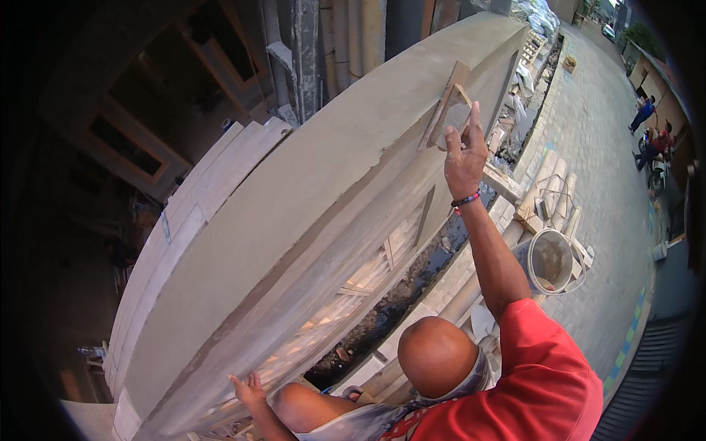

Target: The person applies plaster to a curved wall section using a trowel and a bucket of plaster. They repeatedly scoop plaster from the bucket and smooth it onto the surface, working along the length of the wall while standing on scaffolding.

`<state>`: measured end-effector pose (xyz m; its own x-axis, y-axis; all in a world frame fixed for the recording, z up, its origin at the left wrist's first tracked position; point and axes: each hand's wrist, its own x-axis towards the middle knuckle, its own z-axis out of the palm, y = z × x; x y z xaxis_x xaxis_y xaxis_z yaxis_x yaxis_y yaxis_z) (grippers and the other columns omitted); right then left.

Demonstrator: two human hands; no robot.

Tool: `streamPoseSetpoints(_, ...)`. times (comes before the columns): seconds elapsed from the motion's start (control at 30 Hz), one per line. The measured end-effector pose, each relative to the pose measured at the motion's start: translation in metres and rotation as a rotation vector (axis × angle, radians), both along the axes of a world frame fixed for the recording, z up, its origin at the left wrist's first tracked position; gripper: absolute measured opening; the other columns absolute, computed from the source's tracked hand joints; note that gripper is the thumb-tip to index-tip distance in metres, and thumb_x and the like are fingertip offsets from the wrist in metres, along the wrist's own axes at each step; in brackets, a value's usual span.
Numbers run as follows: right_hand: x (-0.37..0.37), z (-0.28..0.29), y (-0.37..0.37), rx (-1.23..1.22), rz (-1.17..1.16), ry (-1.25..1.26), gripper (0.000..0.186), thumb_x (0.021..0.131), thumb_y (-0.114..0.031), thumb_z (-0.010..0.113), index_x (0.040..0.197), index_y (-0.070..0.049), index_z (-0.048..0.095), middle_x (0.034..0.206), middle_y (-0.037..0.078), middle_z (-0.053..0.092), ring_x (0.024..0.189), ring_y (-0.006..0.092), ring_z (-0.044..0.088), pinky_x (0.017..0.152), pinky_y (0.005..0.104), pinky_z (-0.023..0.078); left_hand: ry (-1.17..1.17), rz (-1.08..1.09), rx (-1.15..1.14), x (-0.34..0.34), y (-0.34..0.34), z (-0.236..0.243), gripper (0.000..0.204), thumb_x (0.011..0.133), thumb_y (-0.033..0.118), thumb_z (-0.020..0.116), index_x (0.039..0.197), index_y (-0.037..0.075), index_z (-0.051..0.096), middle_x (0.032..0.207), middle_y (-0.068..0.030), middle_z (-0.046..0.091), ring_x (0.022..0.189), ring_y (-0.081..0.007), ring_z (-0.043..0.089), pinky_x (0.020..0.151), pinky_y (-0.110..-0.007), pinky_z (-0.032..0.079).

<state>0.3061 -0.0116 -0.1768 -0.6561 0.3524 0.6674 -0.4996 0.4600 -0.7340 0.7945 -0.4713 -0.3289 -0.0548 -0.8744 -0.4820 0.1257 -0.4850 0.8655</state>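
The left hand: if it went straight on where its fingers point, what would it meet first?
Most likely the grey plastered wall; the left hand points toward it, though whether they touch is unclear.

The beam (294, 198) runs diagonally from lower left to upper right. Boards (213, 173) extend along its left side. The float (446, 104), held in the right hand (465, 156), is located at the right face, toward the far end; the left hand (250, 388) is located near the close end. The ditch (360, 338) lies right of the beam. Farther right, the bucket (523, 259) stands beside the poles (536, 180), left of the road (607, 158).
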Motion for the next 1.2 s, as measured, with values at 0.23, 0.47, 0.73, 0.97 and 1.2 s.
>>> streamPoseSetpoints(0.23, 0.044, -0.021, 0.008, -0.305, 0.236, -0.009, 0.061, 0.092, -0.006, 0.059, 0.147, -0.002, 0.034, 0.08, -0.003, 0.043, 0.068, 0.0054, 0.037, 0.061, 0.0207, 0.039, 0.013, -0.004, 0.03, 0.005, -0.001, 0.003, 0.089, 0.09, 0.051, 0.061, 0.15, 0.007, 0.013, 0.146, -0.0351, 0.02, 0.125, -0.0422, 0.045, 0.099, -0.045, 0.048)
streamPoseSetpoints(0.47, 0.061, -0.013, -0.038, -0.07, 0.192, 0.012, 0.062, 0.087, -0.004, 0.063, 0.144, 0.001, 0.039, 0.1, 0.01, 0.061, 0.082, 0.0124, 0.057, 0.069, 0.0257, 0.049, 0.013, 0.025, 0.028, 0.001, -0.001, -0.001, 0.088, 0.09, 0.05, 0.061, 0.15, 0.007, 0.013, 0.147, -0.0351, 0.019, 0.127, -0.0435, 0.042, 0.101, -0.045, 0.048)
streamPoseSetpoints(0.73, 0.069, 0.011, -0.03, -0.346, 0.255, 0.094, 0.064, 0.083, 0.001, 0.062, 0.143, 0.001, 0.04, 0.098, 0.013, 0.06, 0.081, 0.016, 0.057, 0.069, 0.0284, 0.048, 0.013, 0.004, 0.02, 0.005, 0.003, 0.007, 0.088, 0.09, 0.048, 0.062, 0.15, 0.007, 0.012, 0.149, -0.0347, 0.014, 0.13, -0.0437, 0.039, 0.102, -0.045, 0.046)
streamPoseSetpoints(0.97, 0.111, -0.061, -0.05, 0.057, 0.222, 0.038, 0.065, 0.082, 0.001, 0.065, 0.142, -0.001, 0.042, 0.087, 0.009, 0.056, 0.071, 0.0138, 0.051, 0.062, 0.0272, 0.044, 0.037, -0.042, 0.028, 0.011, 0.003, 0.006, 0.089, 0.09, 0.048, 0.062, 0.15, 0.006, 0.013, 0.148, -0.034, 0.017, 0.125, -0.0413, 0.045, 0.101, -0.043, 0.048)
streamPoseSetpoints(1.2, 0.094, -0.001, -0.066, -0.044, 0.163, 0.105, 0.065, 0.081, 0.003, 0.063, 0.142, 0.0, 0.042, 0.093, 0.013, 0.059, 0.074, 0.0157, 0.054, 0.065, 0.0289, 0.046, 0.028, -0.067, 0.02, 0.0, 0.012, 0.011, 0.092, 0.089, 0.048, 0.064, 0.149, 0.001, 0.012, 0.147, -0.0354, 0.018, 0.128, -0.0422, 0.042, 0.103, -0.043, 0.046)
